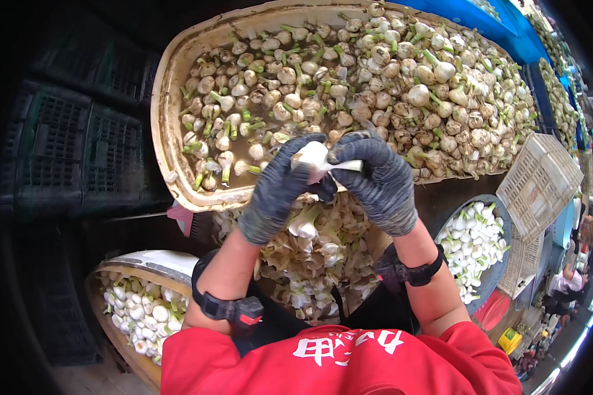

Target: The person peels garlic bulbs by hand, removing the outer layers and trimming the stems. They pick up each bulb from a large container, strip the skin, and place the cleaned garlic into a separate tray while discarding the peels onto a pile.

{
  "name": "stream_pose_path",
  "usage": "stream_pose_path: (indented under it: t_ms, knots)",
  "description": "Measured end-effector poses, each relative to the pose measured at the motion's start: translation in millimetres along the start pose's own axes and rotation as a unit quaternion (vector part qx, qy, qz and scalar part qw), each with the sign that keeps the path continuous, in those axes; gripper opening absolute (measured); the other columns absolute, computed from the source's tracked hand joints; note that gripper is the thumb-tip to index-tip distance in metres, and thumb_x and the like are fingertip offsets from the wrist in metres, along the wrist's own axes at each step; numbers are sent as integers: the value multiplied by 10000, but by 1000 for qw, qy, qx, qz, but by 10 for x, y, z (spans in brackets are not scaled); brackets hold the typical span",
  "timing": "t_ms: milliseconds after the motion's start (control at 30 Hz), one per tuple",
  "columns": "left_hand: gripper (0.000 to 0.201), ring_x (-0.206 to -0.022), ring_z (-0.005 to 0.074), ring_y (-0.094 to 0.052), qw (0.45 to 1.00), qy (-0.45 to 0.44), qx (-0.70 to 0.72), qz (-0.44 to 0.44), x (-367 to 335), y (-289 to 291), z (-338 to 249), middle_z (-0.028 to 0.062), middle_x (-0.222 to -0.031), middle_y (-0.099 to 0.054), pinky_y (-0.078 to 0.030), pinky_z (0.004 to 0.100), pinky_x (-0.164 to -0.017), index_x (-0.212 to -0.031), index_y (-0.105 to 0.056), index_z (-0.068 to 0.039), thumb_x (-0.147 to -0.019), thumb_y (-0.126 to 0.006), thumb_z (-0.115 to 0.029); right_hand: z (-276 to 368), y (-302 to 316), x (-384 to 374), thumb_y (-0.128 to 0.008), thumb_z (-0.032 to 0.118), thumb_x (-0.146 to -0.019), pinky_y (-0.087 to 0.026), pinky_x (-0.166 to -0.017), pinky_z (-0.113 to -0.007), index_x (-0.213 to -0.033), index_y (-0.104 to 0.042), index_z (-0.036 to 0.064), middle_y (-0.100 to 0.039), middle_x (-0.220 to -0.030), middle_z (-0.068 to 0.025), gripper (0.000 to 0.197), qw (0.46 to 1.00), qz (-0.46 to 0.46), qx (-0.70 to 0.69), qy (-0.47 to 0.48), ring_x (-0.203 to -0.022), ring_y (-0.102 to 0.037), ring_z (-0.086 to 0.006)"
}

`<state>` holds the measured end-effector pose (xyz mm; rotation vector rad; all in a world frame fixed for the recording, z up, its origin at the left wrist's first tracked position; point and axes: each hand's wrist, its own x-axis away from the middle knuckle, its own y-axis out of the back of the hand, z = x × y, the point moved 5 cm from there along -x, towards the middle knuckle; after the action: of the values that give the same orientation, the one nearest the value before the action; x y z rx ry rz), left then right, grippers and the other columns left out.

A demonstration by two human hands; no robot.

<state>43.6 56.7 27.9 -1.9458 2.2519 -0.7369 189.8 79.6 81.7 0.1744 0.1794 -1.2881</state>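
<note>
White garlic (313, 155) sits in gloved hands (270, 191), long axis crosswise (stem (349, 165) rightward).

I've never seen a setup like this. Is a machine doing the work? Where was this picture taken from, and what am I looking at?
No machine is doing the work: these are a person's own left hand and right hand, in dark gloves. The single picture comes from a camera worn on the head, looking down; its wide lens makes straight edges bend near the rim.

Together the hands hold a white garlic bulb, with the right one near its stem. Ahead is a large tub full of soil-stained garlic. Below the hands lies a heap of peelings. Cleaner, whiter garlic sits in a basin on the right and a smaller container at lower left.
</note>
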Motion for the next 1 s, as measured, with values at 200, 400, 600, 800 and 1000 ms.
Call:
stream_pose_path:
  t_ms: [200,400,600,800,1000]
  knots:
    - [304,-772,178,-612,929,-189,-274,-163,130,-61,-303,103,-875,-621,-488,297,-692,-1102,-528,10,-838,-600,-123,-124,-222,51,-716,40,-711,-463,-743,-291,-889,-626,58,-601,-892,-44,201,998,-46,9,-45,-827,-579,-173]
    - [319,-751,270,-632,858,-262,-409,-166,212,-106,-464,132,-846,-626,-501,339,-669,-998,-584,-21,-699,-678,-81,40,-291,109,-703,22,-721,-460,-773,-297,-884,-616,50,-613,-892,-54,187,996,-67,35,39,-836,-580,-176]
    - [176,-669,121,-609,975,-92,-53,-194,229,139,-387,71,-835,-630,-510,233,-602,-1035,-568,0,-918,-504,-115,-86,-97,88,-701,28,-750,-459,-771,-252,-921,-608,39,-607,-906,-28,195,987,-101,-105,-74,-853,-566,-117]
    - [128,-733,90,-591,919,-172,-283,-216,307,16,-506,50,-839,-641,-485,234,-690,-922,-636,15,-806,-648,-38,152,-82,7,-713,-5,-683,-474,-708,-293,-837,-635,42,-609,-851,-75,179,975,-96,177,96,-788,-590,-204]
    - [118,-685,95,-578,913,-146,-319,-209,266,93,-511,47,-778,-623,-477,233,-655,-896,-629,-10,-778,-631,-4,88,-72,43,-691,41,-755,-482,-739,-287,-910,-609,42,-609,-889,-50,175,996,-53,66,-4,-815,-585,-154]
